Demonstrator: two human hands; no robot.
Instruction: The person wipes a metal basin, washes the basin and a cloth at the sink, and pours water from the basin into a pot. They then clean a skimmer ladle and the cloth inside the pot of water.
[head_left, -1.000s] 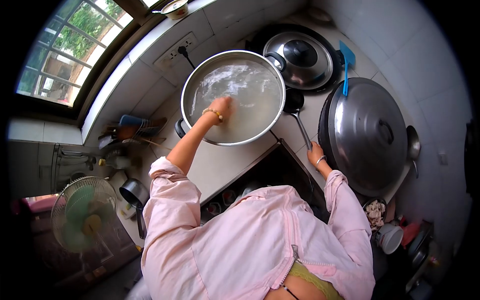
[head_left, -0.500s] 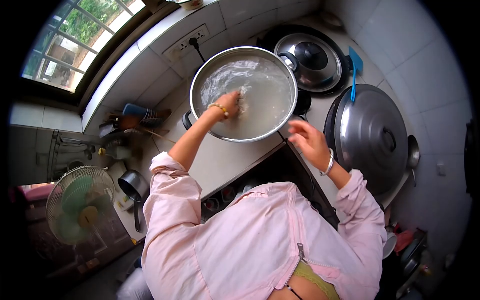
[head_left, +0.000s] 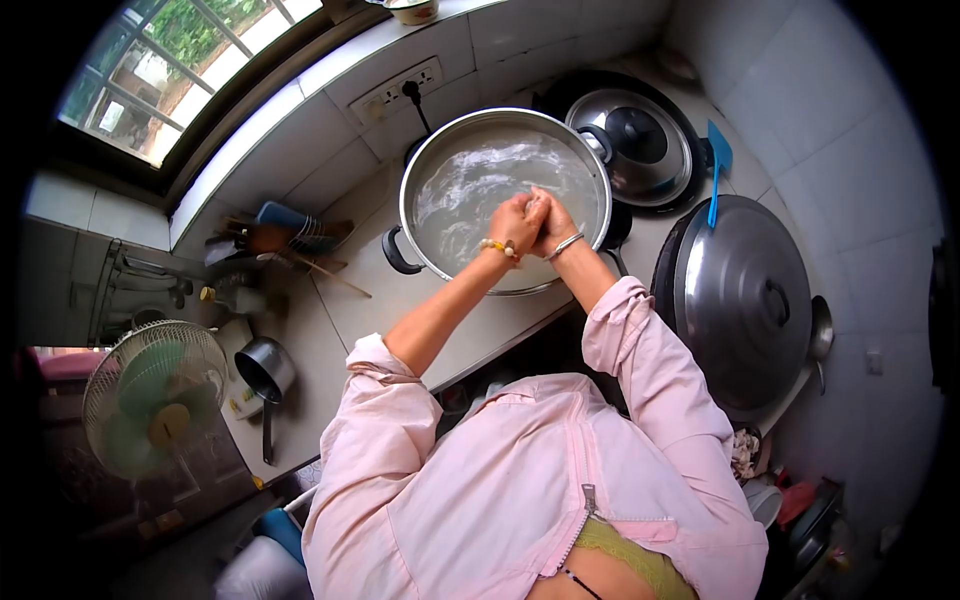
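A wide metal pot (head_left: 405, 205) with dark side handles stands on the counter, holding cloudy, rippling water (head_left: 455, 195). Over its near right part, my left hand (head_left: 513, 226) and my right hand (head_left: 553, 222) are pressed together with curled fingers. Whether anything lies between the palms is hidden. A beaded bracelet (head_left: 500, 247) is on my left wrist, and a silver bangle (head_left: 564, 246) circles the right one.
Behind the pot on the right lies a lidded pan (head_left: 630, 135). A blue spatula (head_left: 716, 170) rests against a large domed lid (head_left: 745, 300). To the left are a utensil holder (head_left: 285, 225), a small saucepan (head_left: 265, 370) and a fan (head_left: 155, 400).
My left hand has lifted out of the water and shifted right. My right hand came in from beside the pot to meet it. The view has shifted slightly.
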